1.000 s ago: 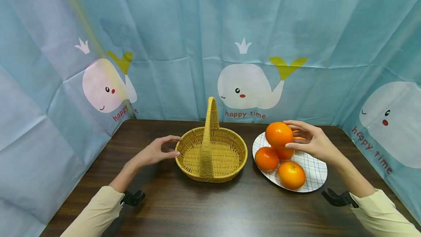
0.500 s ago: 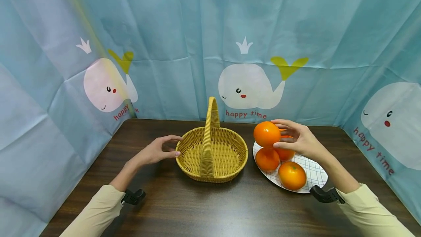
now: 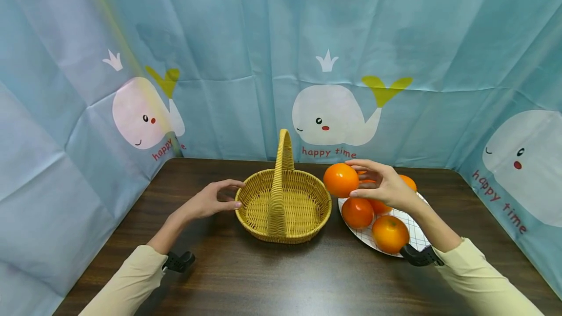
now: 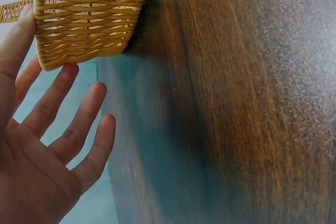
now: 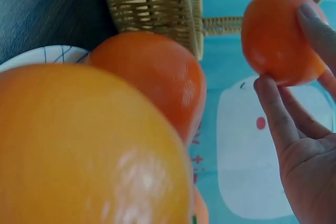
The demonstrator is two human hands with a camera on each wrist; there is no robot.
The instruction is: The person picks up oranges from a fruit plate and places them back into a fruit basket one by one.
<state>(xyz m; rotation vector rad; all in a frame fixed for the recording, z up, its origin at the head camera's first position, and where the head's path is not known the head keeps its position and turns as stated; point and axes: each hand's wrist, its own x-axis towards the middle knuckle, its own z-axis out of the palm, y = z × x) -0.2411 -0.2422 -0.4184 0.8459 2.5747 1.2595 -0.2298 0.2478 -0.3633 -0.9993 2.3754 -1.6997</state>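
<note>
A smooth, glossy orange (image 3: pixel 340 180) is pinched at the fingertips of my right hand (image 3: pixel 381 185), raised close to the right rim of the yellow wicker basket (image 3: pixel 275 208). In the right wrist view the thumb and fingers hold the orange (image 5: pixel 281 38) from one side. My left hand (image 3: pixel 215 200) touches the basket's left rim with thumb and fingertips. The left wrist view has the thumb at the rim of the basket (image 4: pixel 94 17) and the other fingers loosely spread. The basket's inside shows only bare weave.
Right of the basket lies a white checked plate (image 3: pixel 417 233) bearing several more oranges, including a front orange (image 3: pixel 390 234) and a left orange (image 3: pixel 357 212). My right hand partly hides those behind. The basket's tall handle (image 3: pixel 277 179) arches over its middle. A blue curtain (image 3: pixel 219 62) backs the dark wooden table (image 3: pixel 281 282).
My right hand has carried the orange leftward from over the plate to near the basket's right rim, uncovering another orange at the plate's back. The left hand stays at the basket.
</note>
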